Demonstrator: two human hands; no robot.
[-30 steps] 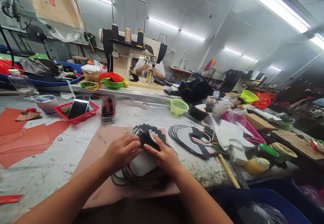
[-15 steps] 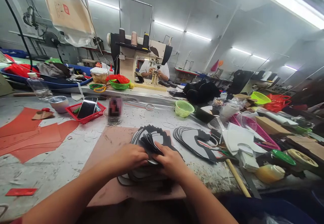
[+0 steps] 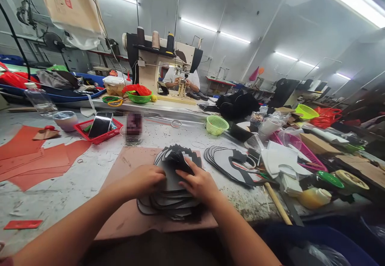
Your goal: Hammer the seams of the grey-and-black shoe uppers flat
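A pile of grey, black-edged, curved cut pieces lies in front of me on a pinkish board. My left hand is at the pile's left side, fingers curled in against the top piece; what its fingertips pinch is hidden. On the right side, my right hand has its fingers around the edge of a black folded piece at the far part of the pile. Right of the board, a second fanned stack of similar cut pieces rests on the table.
Orange-red sheets lie at left, near a red basket holding a phone. A light green basket stands beyond the stacks. At right are a wooden handle and a glue-coloured jar. Someone works behind a sewing machine.
My left hand has drawn back slightly to the left, baring more of the grey top piece. The right fingers have spread a little. The view has shifted slightly.
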